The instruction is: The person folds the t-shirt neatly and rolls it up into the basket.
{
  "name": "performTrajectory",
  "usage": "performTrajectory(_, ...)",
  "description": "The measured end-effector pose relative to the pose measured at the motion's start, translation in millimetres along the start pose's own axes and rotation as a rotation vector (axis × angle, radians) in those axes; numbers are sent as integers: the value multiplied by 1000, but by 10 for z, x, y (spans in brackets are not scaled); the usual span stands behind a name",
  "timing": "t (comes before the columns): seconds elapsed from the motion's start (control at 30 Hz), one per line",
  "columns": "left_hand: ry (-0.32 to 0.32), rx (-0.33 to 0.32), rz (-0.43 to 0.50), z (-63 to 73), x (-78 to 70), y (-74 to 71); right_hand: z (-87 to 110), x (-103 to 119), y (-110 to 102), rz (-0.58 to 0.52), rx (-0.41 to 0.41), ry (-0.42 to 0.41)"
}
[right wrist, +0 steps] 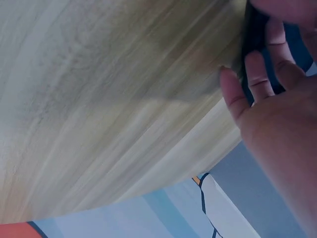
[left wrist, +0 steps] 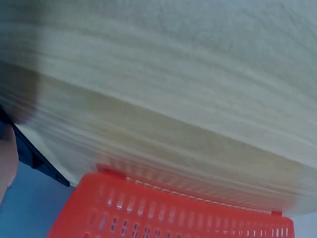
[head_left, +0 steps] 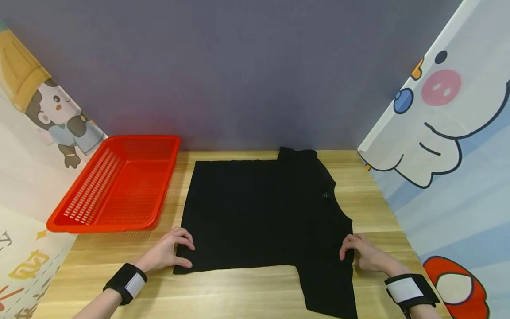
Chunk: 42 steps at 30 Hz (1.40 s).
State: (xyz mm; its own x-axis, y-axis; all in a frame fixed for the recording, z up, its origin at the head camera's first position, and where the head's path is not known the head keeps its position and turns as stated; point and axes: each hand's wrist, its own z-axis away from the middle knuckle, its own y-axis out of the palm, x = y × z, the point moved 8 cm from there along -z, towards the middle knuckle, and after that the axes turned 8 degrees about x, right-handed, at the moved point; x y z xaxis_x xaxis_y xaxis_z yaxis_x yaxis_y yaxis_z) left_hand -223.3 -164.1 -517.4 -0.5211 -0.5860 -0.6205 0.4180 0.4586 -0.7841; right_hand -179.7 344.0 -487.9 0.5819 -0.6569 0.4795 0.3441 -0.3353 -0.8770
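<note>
A black T-shirt lies spread flat on the wooden table, hem to the left and neckline to the right. One sleeve extends toward the near edge; the far sleeve looks bunched up against the back. My left hand rests at the near hem corner, with thumb and fingers apart on the cloth. At the shirt's right edge, below the neckline, my right hand touches the fabric with bent fingers. In the right wrist view its fingers reach the dark cloth edge. The left wrist view hardly shows the left hand.
A red plastic basket with slotted sides stands at the table's left, near the left hand. A grey panel rises behind the table. Cartoon-printed sheets hang along both sides.
</note>
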Motion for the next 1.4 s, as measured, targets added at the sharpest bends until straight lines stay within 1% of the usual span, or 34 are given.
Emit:
performTrajectory(0.07,-19,3,-22,28,-2,9,3,2,17,9,7,22)
performTrajectory(0.1,-25,5,-45,36,-6,10,6,7,30,84,17,36)
performTrajectory(0.17,-34,14,-92,42,-20,9,6,-27,62,105,67,118)
performTrajectory(0.23,-36,32,-132,41,-40,8,-2,-45,75,92,92,163)
performTrajectory(0.3,-31,54,-167,44,-64,12,-14,-49,72,74,91,164)
performTrajectory(0.37,-20,64,-183,47,-91,12,-25,-53,68,39,83,147)
performTrajectory(0.5,47,69,-188,48,-166,7,-37,-53,62,-11,42,80)
performTrajectory(0.6,86,84,-180,35,-207,26,-32,-20,31,-14,-25,0)
performTrajectory(0.67,93,89,-187,23,-222,49,-28,-2,4,-16,-62,-39)
performTrajectory(0.73,106,71,-210,7,-241,69,-25,-7,-20,-13,-82,-39)
performTrajectory(0.83,142,9,-255,-16,-278,86,-37,-74,-33,-67,-56,47)
performTrajectory(0.9,150,-23,-269,-32,-288,98,-45,-121,-35,-99,-34,106)
performTrajectory(0.97,127,-22,-261,-45,-278,123,-43,-154,-29,-152,-10,151)
performTrajectory(1.1,23,32,-195,-58,-224,151,-49,-149,-21,-233,22,147)
performTrajectory(1.17,-11,64,-159,-56,-214,155,-56,-133,-12,-261,52,143)
performTrajectory(1.23,-17,91,-137,-50,-216,161,-67,-102,0,-256,82,130)
performTrajectory(1.3,1,109,-125,-43,-223,170,-74,-73,11,-235,100,109)
performTrajectory(1.4,40,116,-95,-25,-225,164,-76,-41,16,-208,89,54)
